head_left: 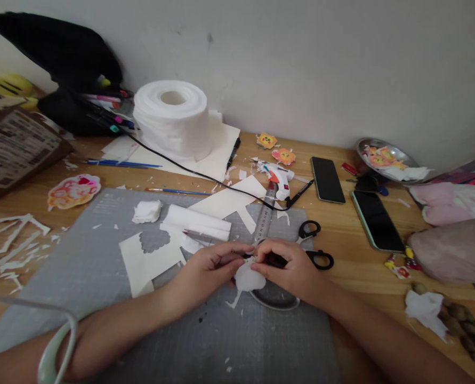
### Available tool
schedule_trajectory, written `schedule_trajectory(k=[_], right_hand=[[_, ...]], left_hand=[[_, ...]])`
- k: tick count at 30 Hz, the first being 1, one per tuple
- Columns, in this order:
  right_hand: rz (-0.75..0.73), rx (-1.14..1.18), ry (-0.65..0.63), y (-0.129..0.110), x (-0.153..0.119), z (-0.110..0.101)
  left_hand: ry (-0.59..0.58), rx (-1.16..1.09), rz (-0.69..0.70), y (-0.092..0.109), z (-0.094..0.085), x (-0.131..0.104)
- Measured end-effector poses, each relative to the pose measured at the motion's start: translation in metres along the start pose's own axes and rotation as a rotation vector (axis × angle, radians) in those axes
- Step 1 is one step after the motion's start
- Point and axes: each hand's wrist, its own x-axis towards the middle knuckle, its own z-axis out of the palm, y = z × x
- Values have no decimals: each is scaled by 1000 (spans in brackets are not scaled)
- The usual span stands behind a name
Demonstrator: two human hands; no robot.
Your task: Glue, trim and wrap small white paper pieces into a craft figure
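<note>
A small white rounded paper cutout (pixel 250 276) is pinched between my two hands over the grey cutting mat (pixel 173 341). My left hand (pixel 217 264) grips its left upper edge with thumb and fingers. On the opposite side, my right hand (pixel 287 265) pinches the top edge. Below the cutout lies a dark round dish (pixel 279 300) with a pale rim, partly covered by my right hand. Black-handled scissors (pixel 321 260) rest just right of that hand, their blades partly hidden. A metal ruler (pixel 263 221) lies beyond my fingertips.
A white tissue roll (pixel 171 120) stands at the back. The glue gun (pixel 279 181) trails a black cable across the table. Two phones (pixel 327 180) and a metal bowl (pixel 381 146) of cutouts are at right. Cut paper (pixel 149 261) lies left, near a cardboard box (pixel 17 146).
</note>
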Motion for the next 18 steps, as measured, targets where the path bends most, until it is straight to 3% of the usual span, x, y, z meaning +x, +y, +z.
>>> schedule_trajectory(k=[7,18], right_hand=[[139,49,-20,-2,2,1],[169,152,2,3,10,6]], left_hand=[[-5,-4,16,4,3,0],[40,-10,124,0,8,6]])
